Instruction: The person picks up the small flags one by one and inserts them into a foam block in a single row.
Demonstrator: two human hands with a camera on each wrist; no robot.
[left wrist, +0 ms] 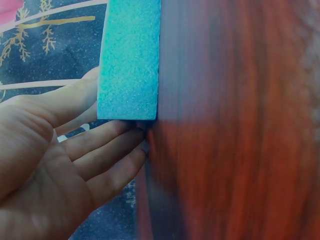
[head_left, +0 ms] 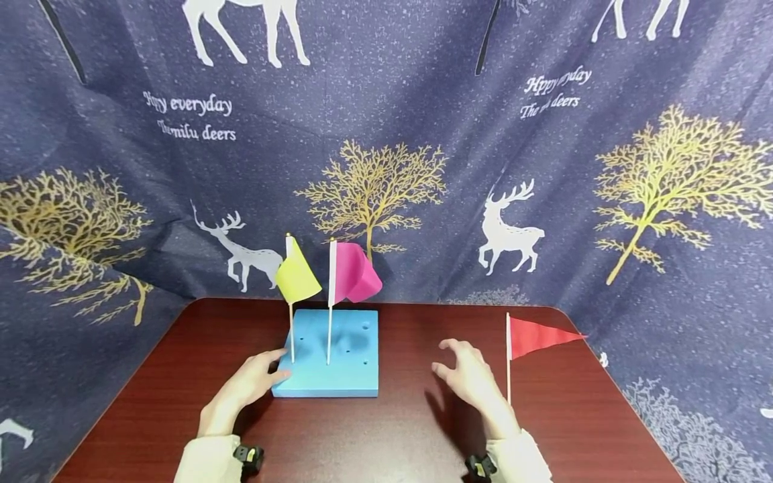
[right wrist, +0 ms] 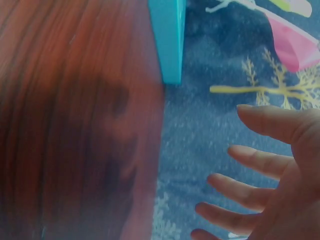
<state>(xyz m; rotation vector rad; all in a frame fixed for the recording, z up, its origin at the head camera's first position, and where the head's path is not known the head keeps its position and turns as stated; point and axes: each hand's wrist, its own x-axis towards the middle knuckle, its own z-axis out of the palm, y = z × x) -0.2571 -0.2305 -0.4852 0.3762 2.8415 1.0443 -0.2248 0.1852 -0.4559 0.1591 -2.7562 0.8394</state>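
A light-blue foam block [head_left: 338, 386] with several small holes in its top lies on the table. Two flags on thin sticks stand in it: a yellow one [head_left: 296, 276] at the left and a magenta one [head_left: 353, 274] beside it. My left hand [head_left: 249, 382] rests at the block's left edge, its thumb over the top and its other fingers [left wrist: 107, 165] extended along the side. To the right of the block, my right hand [head_left: 471, 376] hovers over the table with nothing in it, fingers [right wrist: 245, 192] spread and slightly bent.
Behind my right forearm a red triangular pennant [head_left: 537, 337] stands upright on a stick; its lower end is hidden. The dark red wooden table [head_left: 356, 443] ends at a navy cloth backdrop [head_left: 410, 100] printed with deer and trees.
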